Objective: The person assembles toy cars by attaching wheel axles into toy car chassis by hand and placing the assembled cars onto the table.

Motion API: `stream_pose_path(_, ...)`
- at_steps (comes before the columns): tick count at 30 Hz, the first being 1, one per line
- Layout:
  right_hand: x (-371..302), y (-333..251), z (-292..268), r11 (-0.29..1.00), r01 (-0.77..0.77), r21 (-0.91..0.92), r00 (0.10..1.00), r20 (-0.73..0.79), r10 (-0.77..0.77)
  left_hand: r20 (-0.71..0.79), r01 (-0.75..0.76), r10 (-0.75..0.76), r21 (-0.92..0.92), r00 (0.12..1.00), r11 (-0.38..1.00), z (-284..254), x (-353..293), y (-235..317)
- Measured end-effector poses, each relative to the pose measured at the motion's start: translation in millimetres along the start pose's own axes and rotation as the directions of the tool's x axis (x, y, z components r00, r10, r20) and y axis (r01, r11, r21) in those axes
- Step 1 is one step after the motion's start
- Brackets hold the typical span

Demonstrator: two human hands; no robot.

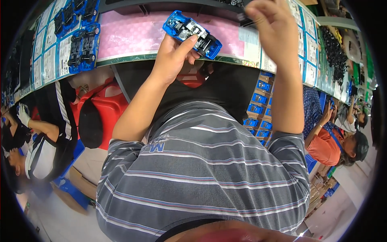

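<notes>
My left hand [170,60] grips a blue toy car body [192,31] above the front part of the bench. The car is underside up, showing silver-grey inner parts and black pieces, with my thumb pressed on its middle. To the right, my right hand [278,34] is raised near the dark ledge, with its fingers bent together. A small blurred grey piece [242,17] shows by its fingertips, too unclear to name. Just beyond that hand, small black parts [231,2] lie at the far edge.
Pink bubble wrap [125,34] covers the bench before a dark ledge [165,7]. Several blue cars with black undersides [84,48] lie at left. Boxed blue cars [260,98] stand below right, black parts [338,56] farther right. Co-workers sit on both sides, by a red chair [117,97].
</notes>
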State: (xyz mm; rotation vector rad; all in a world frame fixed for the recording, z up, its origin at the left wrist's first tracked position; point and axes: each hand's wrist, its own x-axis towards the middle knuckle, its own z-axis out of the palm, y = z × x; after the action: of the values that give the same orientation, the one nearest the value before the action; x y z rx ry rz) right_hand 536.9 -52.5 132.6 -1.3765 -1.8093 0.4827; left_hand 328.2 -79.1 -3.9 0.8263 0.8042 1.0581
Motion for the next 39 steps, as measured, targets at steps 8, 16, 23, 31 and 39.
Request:
stream_pose_path(8, -56, 72, 45, 0.943, 0.238, -0.233, 0.963, -0.068, -0.259, -0.039, 0.006, -0.008, -0.059, 0.999, 0.998, -2, -2, -1)
stream_pose_path(16, -65, 100, 70, 0.929, 0.242, -0.281, 0.970, 0.060, -0.235, -0.061, -0.004, -0.002, -0.095, 0.998, 0.996, -1, -7, 1)
stream_pose_path(23, -45, 20, 52, 0.986, 0.033, 0.164, 0.999, -0.005, -0.033, -0.058, -0.013, 0.019, 0.106, 0.998, 0.994, -6, -19, 0)
stream_pose_path(31, -40, 0, 80, 0.975, 0.220, 0.016, 0.974, 0.048, -0.220, 0.030, -0.044, 0.042, 0.062, 0.999, 0.997, 7, -21, -8)
stream_pose_path(39, -78, 10, 65, 1.000, 0.028, -0.014, 0.978, 0.205, -0.025, -0.047, -0.023, 0.024, 0.016, 0.999, 1.000, -1, -30, 9)
